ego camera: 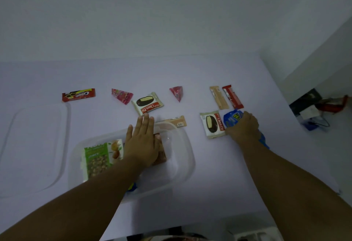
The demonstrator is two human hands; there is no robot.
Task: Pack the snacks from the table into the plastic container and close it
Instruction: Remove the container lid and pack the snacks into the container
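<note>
Left hand (142,141) flat, fingers straight, pressing a brown packet (162,151) down inside the plastic container (187,157); right hand (242,127) curled, gripping the blue packet (231,119) on the table (219,183)

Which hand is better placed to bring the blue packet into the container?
Right. The right hand already grips the blue packet; the left hand lies flat, inside the container.

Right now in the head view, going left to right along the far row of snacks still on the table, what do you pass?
Red Oreo-style biscuit pack → pink triangular wrapped snack → white Choco Pie packet → second pink triangular snack → tan wafer bar → red chocolate bar.
</note>
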